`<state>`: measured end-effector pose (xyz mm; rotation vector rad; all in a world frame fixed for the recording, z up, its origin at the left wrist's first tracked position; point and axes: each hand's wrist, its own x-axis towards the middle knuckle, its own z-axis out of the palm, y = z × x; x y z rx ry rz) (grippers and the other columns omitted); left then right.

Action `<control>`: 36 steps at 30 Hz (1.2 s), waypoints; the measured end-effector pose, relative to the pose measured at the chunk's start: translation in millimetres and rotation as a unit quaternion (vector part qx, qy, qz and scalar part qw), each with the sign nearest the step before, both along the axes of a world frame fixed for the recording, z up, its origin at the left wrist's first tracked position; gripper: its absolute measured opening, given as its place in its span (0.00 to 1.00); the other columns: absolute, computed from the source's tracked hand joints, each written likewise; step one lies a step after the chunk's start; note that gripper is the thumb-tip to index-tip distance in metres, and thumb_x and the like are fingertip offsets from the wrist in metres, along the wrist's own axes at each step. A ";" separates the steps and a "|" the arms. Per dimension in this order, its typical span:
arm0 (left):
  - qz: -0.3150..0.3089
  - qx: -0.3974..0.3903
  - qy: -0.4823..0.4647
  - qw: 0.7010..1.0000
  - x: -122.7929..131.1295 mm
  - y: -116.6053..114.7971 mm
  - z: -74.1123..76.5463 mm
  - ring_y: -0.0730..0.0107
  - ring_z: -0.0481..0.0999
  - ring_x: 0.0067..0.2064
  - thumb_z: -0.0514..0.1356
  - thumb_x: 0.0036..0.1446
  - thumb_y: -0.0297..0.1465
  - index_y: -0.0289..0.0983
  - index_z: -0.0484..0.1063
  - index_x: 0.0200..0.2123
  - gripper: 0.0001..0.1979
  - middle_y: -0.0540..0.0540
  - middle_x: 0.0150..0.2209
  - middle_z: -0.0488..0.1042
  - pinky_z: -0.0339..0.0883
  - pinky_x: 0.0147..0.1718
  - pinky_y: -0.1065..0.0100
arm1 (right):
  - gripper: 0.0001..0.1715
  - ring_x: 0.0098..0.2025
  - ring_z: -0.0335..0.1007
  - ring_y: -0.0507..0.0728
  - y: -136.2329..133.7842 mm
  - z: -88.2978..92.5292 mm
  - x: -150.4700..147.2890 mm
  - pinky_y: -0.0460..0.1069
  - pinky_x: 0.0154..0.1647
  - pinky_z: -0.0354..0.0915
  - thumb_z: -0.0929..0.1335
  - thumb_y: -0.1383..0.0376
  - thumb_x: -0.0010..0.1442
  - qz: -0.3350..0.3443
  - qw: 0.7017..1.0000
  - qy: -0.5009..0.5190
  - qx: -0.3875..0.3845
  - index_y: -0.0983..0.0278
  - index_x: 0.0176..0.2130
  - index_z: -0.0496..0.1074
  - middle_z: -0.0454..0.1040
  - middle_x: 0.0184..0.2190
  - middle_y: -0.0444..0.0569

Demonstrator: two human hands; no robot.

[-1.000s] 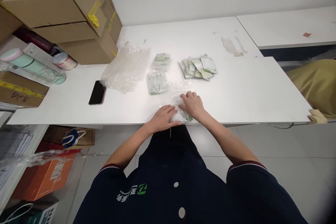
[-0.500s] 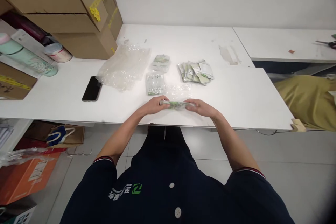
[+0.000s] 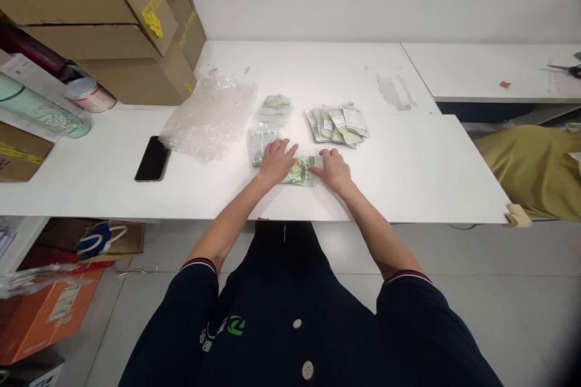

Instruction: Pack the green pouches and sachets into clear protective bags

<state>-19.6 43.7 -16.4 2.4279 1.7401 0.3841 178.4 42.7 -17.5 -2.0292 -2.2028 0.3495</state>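
Note:
A green-printed packet in a clear plastic sleeve [image 3: 298,172] lies flat near the table's front edge, between my hands. My left hand [image 3: 276,164] rests across the packet's left part with its fingers spread, also covering part of a second wrapped packet [image 3: 256,144] behind it. My right hand [image 3: 336,170] is at the sleeve's right end, thumb on top and fingers bent around the plastic; the fingertips are partly hidden. Farther back lie another wrapped green packet [image 3: 275,107] and a fanned pile of green and white packets [image 3: 336,124].
A crumpled sheet of clear plastic [image 3: 211,118] and a black phone [image 3: 153,159] lie on the left of the white table [image 3: 408,181]. Cardboard boxes [image 3: 136,81], a can [image 3: 91,95] and a mint-green bottle [image 3: 40,110] stand beyond them. Scissors [image 3: 572,71] lie far right.
The packet, held edge-up between both hands before, now lies flat on the table. My left hand has moved onto its top with fingers spread; my right hand has shifted slightly away from me.

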 end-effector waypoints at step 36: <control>-0.046 -0.223 -0.289 0.930 -9.0 -67.9 58.3 0.54 0.74 0.55 0.61 0.55 0.33 0.40 0.67 0.48 0.16 0.42 0.49 0.76 0.72 0.45 0.61 | 0.20 0.32 0.66 0.54 -81.3 10.2 -33.0 0.48 0.33 0.63 0.69 0.48 0.58 0.016 0.799 0.595 -0.089 0.62 0.39 0.74 0.72 0.29 0.43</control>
